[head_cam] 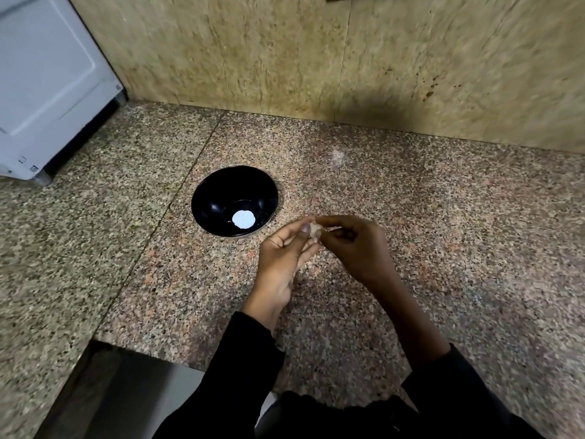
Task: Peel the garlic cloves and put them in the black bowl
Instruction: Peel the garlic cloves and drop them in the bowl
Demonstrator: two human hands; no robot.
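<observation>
A black bowl (221, 191) stands on the speckled granite counter (443, 232), with a white round patch on its inner bottom. Just right of the bowl, above the counter, both hands meet on one pale garlic clove (315, 231). My left hand (285, 255) pinches the clove between thumb and fingers. My right hand (354, 245) pinches the same clove from the right, its fingers curled round it. Most of the clove is hidden by the fingers.
A white appliance (47, 83) stands at the back left of the counter. A beige stone wall (316, 58) runs along the back. The counter's front edge drops off at the lower left (126, 346).
</observation>
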